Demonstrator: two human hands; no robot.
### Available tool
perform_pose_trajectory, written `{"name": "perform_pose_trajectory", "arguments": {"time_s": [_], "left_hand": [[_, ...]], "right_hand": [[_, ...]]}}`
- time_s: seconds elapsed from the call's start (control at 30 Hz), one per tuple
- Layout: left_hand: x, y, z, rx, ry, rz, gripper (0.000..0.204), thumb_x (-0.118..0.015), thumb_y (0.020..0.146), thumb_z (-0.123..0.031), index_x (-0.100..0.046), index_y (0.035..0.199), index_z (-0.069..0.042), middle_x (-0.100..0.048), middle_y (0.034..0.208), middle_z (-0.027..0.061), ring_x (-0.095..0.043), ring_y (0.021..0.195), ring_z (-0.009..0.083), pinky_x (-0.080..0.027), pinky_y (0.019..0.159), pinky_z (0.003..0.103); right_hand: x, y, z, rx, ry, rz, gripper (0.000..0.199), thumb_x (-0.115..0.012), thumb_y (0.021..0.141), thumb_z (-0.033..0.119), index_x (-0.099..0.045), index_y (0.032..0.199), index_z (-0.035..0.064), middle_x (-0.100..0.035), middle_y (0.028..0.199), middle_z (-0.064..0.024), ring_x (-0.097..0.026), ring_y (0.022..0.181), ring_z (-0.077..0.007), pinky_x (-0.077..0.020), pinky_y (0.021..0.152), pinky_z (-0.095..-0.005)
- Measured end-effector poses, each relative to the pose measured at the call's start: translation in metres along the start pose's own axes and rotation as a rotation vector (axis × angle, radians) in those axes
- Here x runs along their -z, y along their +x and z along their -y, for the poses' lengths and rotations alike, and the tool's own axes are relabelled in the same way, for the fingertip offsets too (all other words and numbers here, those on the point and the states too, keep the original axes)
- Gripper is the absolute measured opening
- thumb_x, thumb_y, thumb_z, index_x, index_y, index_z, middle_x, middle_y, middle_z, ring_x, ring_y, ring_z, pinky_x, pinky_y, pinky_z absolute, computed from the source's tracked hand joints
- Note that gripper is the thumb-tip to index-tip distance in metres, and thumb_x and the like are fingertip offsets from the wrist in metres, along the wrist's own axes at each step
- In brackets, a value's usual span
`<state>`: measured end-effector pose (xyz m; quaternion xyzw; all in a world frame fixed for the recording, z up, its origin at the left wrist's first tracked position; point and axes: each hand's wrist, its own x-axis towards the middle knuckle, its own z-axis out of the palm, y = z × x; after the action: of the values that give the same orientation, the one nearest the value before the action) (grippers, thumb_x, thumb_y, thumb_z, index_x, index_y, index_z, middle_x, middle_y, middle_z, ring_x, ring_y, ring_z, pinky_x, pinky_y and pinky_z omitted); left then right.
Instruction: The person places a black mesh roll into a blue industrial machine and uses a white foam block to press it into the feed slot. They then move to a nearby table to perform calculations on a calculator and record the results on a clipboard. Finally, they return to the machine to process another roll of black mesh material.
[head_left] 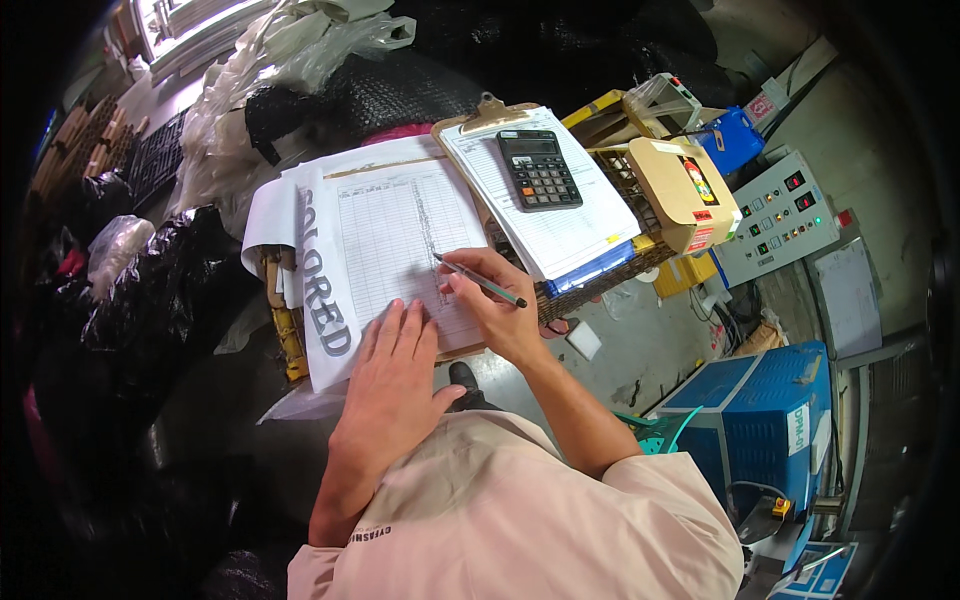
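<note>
My right hand (497,303) grips a pen (480,278), its tip at a handwritten column on a ruled form (385,240). Flat on the lower part of that sheet lies my left hand (393,362), fingers stretched out and holding nothing. A paper strip with large dark lettering (325,310) runs down the form's left side. Right of the form is a clipboard (488,120) with a stack of printed sheets (575,232), and a black calculator (538,170) rests on them. Below the stack, a blue edge (595,270) sticks out.
A cardboard box (682,195) stands right of the clipboard on a yellow rack (655,255). Beyond it are a blue container (733,140) and a grey control panel (778,220). A blue machine (750,420) stands lower right. Black plastic bags (160,290) and clear plastic film (235,100) crowd the left.
</note>
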<state>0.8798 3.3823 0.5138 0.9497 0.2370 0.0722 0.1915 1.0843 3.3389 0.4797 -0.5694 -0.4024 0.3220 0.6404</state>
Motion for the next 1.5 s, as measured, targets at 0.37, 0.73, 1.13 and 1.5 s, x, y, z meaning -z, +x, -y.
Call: {"name": "perform_pose_trajectory", "arguments": {"time_s": [0.37, 0.73, 1.13, 1.5], "left_hand": [[-0.001, -0.007, 0.007, 0.003, -0.033, -0.022, 0.084, -0.082, 0.094, -0.041, -0.050, 0.155, 0.006, -0.044, 0.169, 0.0256, -0.033, 0.162, 0.0424, -0.027, 0.133, 0.052], [-0.007, -0.005, 0.008, -0.013, -0.033, -0.048, 0.082, -0.082, 0.094, -0.041, -0.052, 0.154, 0.006, -0.045, 0.168, 0.0253, -0.033, 0.162, 0.0415, -0.026, 0.134, 0.052], [-0.003, -0.003, 0.007, -0.021, -0.049, -0.044, 0.083, -0.083, 0.093, -0.039, -0.052, 0.154, 0.007, -0.045, 0.167, 0.0262, -0.033, 0.161, 0.0425, -0.028, 0.133, 0.053], [0.002, -0.003, 0.005, -0.036, -0.054, -0.050, 0.082, -0.085, 0.091, -0.036, -0.053, 0.152, 0.008, -0.047, 0.164, 0.0280, -0.038, 0.156, 0.0465, -0.031, 0.130, 0.055]], "right_hand": [[0.000, 0.005, -0.012, 0.033, -0.192, -0.068, 0.017, -0.080, 0.103, 0.016, -0.075, 0.099, 0.0004, -0.074, 0.085, -0.0025, -0.066, 0.074, -0.0064, -0.0513, 0.065, -0.0219], [-0.001, 0.006, -0.001, 0.021, -0.376, -0.107, 0.037, -0.080, 0.106, 0.029, -0.071, 0.085, -0.0004, -0.063, 0.071, 0.0011, -0.049, 0.068, -0.0066, -0.0412, 0.060, -0.0281], [0.001, 0.004, -0.004, -0.011, -0.261, -0.092, 0.020, -0.087, 0.098, 0.014, -0.072, 0.095, 0.0006, -0.074, 0.083, -0.0022, -0.064, 0.076, -0.0054, -0.0511, 0.067, -0.0233], [0.007, 0.004, -0.006, -0.023, -0.186, -0.063, 0.018, -0.082, 0.098, 0.011, -0.070, 0.109, 0.0019, -0.073, 0.089, 0.0002, -0.064, 0.080, -0.0045, -0.0516, 0.071, -0.0221]]}}
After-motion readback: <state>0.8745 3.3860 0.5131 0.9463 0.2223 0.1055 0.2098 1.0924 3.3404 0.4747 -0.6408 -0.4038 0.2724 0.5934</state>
